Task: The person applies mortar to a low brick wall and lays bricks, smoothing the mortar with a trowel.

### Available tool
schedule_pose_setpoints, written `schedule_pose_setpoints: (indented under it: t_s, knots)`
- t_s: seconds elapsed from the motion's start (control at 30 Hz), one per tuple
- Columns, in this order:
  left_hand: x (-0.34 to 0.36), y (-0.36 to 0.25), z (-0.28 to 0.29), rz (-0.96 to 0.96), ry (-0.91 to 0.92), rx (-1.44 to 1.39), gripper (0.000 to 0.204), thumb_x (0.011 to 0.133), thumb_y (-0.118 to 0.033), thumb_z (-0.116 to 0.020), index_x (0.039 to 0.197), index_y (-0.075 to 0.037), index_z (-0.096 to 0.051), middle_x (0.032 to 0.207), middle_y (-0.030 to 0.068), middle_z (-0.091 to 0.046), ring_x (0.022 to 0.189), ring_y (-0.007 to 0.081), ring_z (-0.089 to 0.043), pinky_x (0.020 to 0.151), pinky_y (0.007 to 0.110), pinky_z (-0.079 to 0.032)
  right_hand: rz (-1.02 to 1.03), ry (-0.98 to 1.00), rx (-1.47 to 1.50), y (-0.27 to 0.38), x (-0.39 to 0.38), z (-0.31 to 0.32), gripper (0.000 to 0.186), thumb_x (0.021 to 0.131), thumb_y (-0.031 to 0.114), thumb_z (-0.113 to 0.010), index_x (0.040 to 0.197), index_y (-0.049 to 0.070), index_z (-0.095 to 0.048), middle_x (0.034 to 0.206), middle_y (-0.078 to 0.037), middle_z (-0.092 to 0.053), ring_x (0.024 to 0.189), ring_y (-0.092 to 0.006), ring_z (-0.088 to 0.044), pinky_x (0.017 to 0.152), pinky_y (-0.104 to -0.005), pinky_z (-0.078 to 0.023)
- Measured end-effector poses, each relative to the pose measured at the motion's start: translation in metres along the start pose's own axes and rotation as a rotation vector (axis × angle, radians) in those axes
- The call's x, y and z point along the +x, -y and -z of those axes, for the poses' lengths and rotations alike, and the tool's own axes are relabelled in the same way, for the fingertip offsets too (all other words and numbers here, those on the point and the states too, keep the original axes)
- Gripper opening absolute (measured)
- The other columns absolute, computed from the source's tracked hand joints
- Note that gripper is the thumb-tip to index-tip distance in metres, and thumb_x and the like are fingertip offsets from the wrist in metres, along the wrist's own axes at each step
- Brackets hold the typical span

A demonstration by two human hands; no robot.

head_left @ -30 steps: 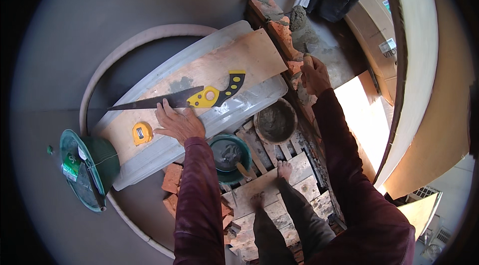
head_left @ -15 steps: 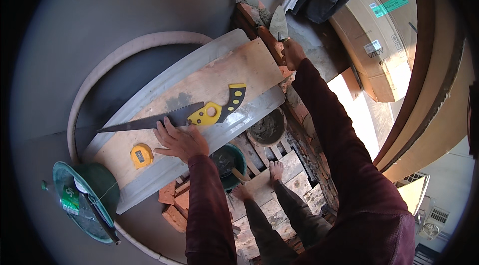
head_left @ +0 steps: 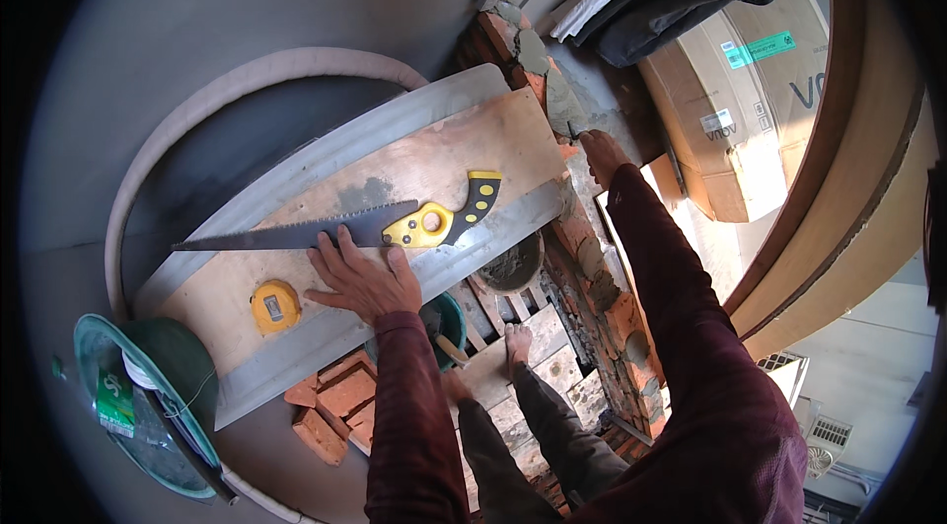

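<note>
My left hand (head_left: 367, 282) rests with spread fingers on a plywood board (head_left: 493, 129), just below a handsaw (head_left: 431, 225) with a yellow and black handle and right of a yellow tape measure (head_left: 275, 307). The board lies on a long translucent plastic piece (head_left: 247, 396). My right hand (head_left: 600, 154) is closed on a trowel (head_left: 558, 102), its blade over a brick ledge (head_left: 613, 312) daubed with grey mortar. Below the board are a bowl of mortar (head_left: 508, 267) and a green tub (head_left: 444, 317), partly hidden.
A green bucket (head_left: 168, 366) holding a bottle and dark tube stands left, beside a curved hose (head_left: 178, 119). Loose bricks (head_left: 326, 406) lie below the board. Cardboard boxes (head_left: 730, 110), dark bags (head_left: 661, 11) and curved panels (head_left: 838, 267) are at right. My feet stand on wooden planks (head_left: 552, 356).
My right hand first moved up and left along the brick ledge with the trowel, then slightly down and right. The view shifted a little; my left hand stays on the board.
</note>
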State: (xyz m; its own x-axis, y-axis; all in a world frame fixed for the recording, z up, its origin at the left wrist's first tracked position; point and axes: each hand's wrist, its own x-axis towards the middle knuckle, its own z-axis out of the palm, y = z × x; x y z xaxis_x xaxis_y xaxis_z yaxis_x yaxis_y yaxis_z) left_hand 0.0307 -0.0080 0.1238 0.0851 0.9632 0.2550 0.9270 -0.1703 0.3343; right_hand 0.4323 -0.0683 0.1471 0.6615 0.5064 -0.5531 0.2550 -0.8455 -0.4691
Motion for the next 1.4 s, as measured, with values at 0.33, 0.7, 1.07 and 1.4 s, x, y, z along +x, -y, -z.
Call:
schedule_pose_setpoints:
  t_s: [0.33,0.7,1.07,1.4]
  knots:
    - [0.003,-0.01,0.001,0.006,0.081,-0.014,0.065,0.087,-0.037,-0.053,0.142,-0.013,-0.03,0.15,0.0148,-0.028,0.144,0.0376,-0.02,0.108,0.072,-0.003,0.08,-0.263,-0.585,-0.002,0.095,-0.007,0.044,0.096,0.035,-0.042,0.122,0.003,-0.057,0.119,-0.027,-0.061,0.102,-0.0434,-0.063,0.09,-0.0512,-0.049]
    - [0.008,-0.006,0.001,-0.017,0.081,0.003,0.065,0.089,-0.045,-0.045,0.142,-0.01,-0.029,0.15,0.0165,-0.031,0.143,0.0398,-0.022,0.107,0.073,-0.002,0.104,-0.282,-1.082,0.072,0.136,0.058,0.029,0.088,0.015,-0.056,0.115,0.011,-0.066,0.114,-0.013,-0.068,0.109,-0.0315,-0.064,0.089,-0.0415,-0.054]
    - [0.003,-0.006,-0.003,-0.01,0.113,0.02,0.062,0.09,-0.052,-0.043,0.138,-0.013,-0.033,0.149,0.0173,-0.032,0.143,0.0417,-0.021,0.106,0.073,0.002,0.221,-0.444,-0.714,0.008,0.098,0.067,0.024,0.088,0.023,-0.052,0.101,0.004,-0.06,0.091,-0.016,-0.067,0.085,-0.0331,-0.068,0.073,-0.043,-0.053]
    - [0.005,0.003,0.0,-0.002,0.119,0.054,0.066,0.088,-0.05,-0.049,0.14,-0.012,-0.032,0.15,0.0172,-0.031,0.144,0.0419,-0.02,0.106,0.073,0.0,0.006,0.108,-0.017,0.049,0.071,0.017,0.035,0.099,0.036,-0.039,0.093,0.004,-0.051,0.069,-0.004,-0.048,0.054,-0.0152,-0.05,0.045,-0.0335,-0.043]
